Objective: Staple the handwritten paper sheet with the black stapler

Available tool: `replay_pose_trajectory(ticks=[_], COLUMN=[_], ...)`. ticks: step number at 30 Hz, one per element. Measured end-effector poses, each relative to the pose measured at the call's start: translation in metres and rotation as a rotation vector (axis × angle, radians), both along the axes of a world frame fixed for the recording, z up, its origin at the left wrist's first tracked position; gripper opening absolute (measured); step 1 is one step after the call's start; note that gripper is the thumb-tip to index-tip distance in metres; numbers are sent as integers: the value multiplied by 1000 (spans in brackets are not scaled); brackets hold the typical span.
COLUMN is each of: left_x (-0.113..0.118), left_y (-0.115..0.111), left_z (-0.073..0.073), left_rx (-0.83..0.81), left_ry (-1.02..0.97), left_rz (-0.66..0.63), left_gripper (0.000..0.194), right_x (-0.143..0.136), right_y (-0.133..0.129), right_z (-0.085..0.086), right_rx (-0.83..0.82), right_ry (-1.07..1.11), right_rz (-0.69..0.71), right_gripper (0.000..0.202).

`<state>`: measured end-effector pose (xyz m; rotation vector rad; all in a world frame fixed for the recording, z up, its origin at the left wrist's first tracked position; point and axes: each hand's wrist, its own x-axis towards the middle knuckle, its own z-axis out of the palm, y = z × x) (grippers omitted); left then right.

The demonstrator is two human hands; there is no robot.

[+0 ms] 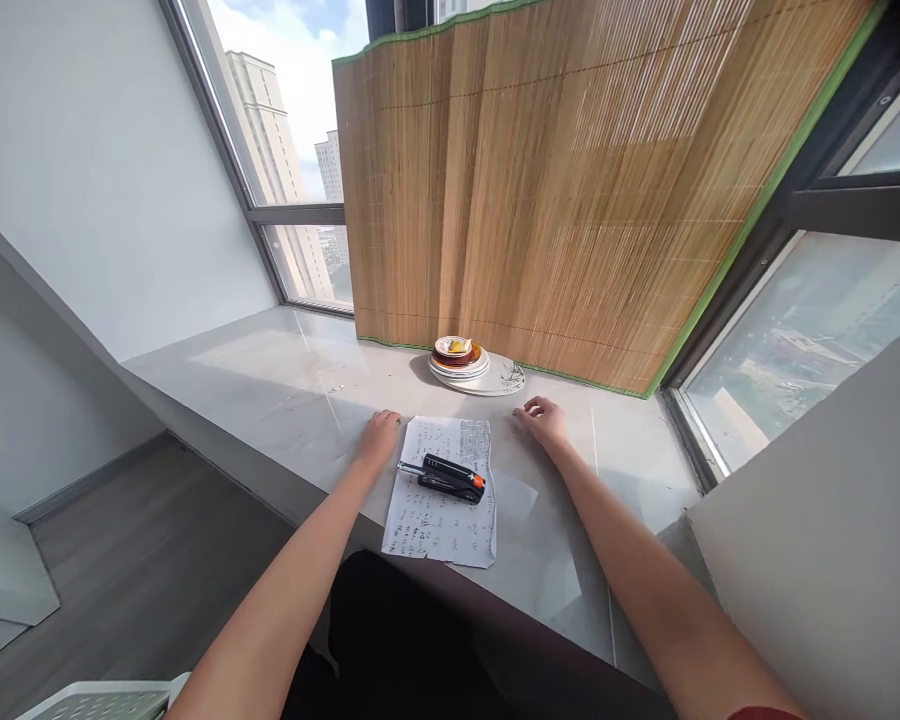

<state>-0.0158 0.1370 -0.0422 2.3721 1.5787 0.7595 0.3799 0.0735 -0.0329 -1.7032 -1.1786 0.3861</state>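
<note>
A black stapler (454, 478) with an orange part at its right end lies on a handwritten sheet of paper (439, 530). From its left end a thin metal piece sticks out. My left hand (380, 437) rests on the pale stone sill beside the upper left corner of the paper, fingers lying forward on the surface, holding nothing I can see. To the right of the paper, apart from it, my right hand (544, 420) rests on the sill with loosely bent fingers and no object visible in them. Neither hand touches the stapler.
Behind the paper stands a stack of plates (459, 372) with small yellow packets (459, 346) on top and an oval plate (504, 378) under it. A bamboo blind (525, 200) hangs over the window. The sill (270, 390) drops off at its front edge.
</note>
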Motion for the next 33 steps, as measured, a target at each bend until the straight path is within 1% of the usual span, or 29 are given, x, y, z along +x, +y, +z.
replay_pose_trajectory(ticks=[2,4,6,8,9,10,12,13,14,15,16,17,18,20,21,23,25,27,29,33], left_x=[-1,-2,-3,-3,-3,-3,-2,-1,-1,-1,0,-1,-1,0,1,4,6,6,5,2], left_y=[-10,-18,-27,-36,-41,-47,-59,-65,-71,-77,-83,-89,-94,-103,-107,-110,-109,-106,-101,-94], left_z=[2,4,5,5,5,5,5,5,6,7,9,11,14,21,25,31,34,34,33,29], left_rx=[21,43,54,55,63,77,99,88,60,22,-15,-45,-65,-78,-74,-35,-3,-4,-23,-105], left_ry=[-11,-33,-59,-80,-103,-142,-277,-361,-442,-506,-554,-589,-605,-579,-523,-355,-209,-138,-128,-216], left_rz=[35,50,44,29,15,-3,-14,6,45,87,114,118,96,5,-44,-133,-205,-258,-293,-344], left_gripper=[23,19,21,26,29,31,31,30,31,33,35,36,38,37,34,21,11,12,14,17], right_x=[0,-12,-37,-69,-85,-99,-120,-127,-132,-135,-137,-138,-139,-139,-139,-138,-138,-138,-137,-137], right_y=[-12,-30,-53,-77,-87,-97,-111,-115,-117,-117,-117,-116,-114,-112,-112,-112,-112,-113,-113,-112], right_z=[2,1,-3,-4,-3,-1,4,6,7,7,6,5,3,0,-1,-1,0,0,0,0], right_rx=[26,55,85,128,177,288,411,435,428,408,382,355,330,288,273,261,260,260,256,259], right_ry=[96,164,194,190,166,89,-91,-187,-271,-338,-381,-398,-394,-363,-346,-328,-313,-297,-289,-277], right_rz=[-35,-44,-23,21,78,189,438,557,645,699,721,721,711,702,703,701,698,696,698,705], right_gripper=[35,41,43,43,43,40,30,25,24,28,31,30,26,21,20,20,22,23,23,23])
